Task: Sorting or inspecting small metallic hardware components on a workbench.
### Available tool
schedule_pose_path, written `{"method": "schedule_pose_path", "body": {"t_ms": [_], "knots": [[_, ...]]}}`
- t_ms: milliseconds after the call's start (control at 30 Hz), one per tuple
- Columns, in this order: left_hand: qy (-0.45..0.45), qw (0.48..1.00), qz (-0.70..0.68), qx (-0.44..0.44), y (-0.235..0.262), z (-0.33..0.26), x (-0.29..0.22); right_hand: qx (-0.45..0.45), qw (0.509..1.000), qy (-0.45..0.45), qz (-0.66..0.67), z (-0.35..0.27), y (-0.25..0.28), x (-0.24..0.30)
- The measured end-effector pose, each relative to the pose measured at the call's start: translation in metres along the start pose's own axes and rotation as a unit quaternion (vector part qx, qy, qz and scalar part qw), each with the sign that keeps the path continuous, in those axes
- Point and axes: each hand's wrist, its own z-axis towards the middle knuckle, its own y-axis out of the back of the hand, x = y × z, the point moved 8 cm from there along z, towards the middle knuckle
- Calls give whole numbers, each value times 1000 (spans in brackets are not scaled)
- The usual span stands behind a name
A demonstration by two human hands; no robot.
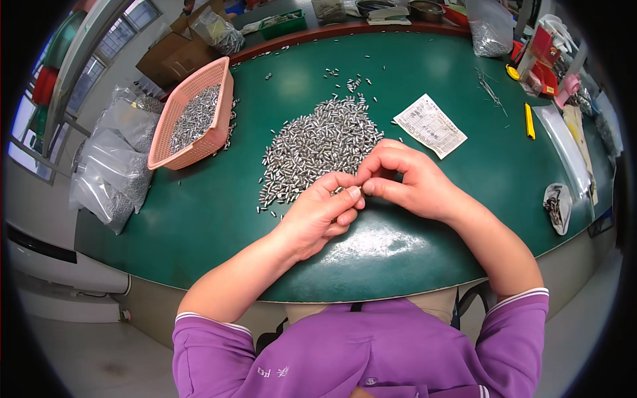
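My left hand (pixel 325 211) and my right hand (pixel 406 178) meet at the fingertips, just above the near right edge of a heap of small silvery metal pins (pixel 318 146). Thumb and forefinger are pinched together on each hand. Whatever sits between the fingertips is too small and too covered to make out. The heap lies loose on the green tabletop (pixel 265 265), with a few stray pins around its edges. To the left of it a pink plastic basket (pixel 161 154) holds many more of the same kind of pins.
Clear bags of small parts (pixel 113 179) stand left of the basket. A printed paper slip (pixel 431 126) lies right of the heap. Farther right are a yellow cutter (pixel 529 121), thin metal tweezers (pixel 490 89) and a small white dish (pixel 558 211). A green tray (pixel 283 25) stands at the back.
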Motion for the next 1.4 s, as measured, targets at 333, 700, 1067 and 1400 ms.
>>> {"method": "schedule_pose_path", "body": {"t_ms": [333, 700, 1067, 1400], "knots": [[4, 1000, -8, 26, -4, -1, -2, -59, 966, -39, -250, -7, 21, -27], [6, 1000, 4, 1, -1, -2, -2, -41, 957, -49, -283, -6, 21, -27], [-3, 1000, 4, 14, -4, -1, -2, 7, 999, -43, 29, -1, 3, -11], [-7, 1000, -12, 11, -1, 0, -1, -38, 995, -84, -40, -2, 13, -18]]}}
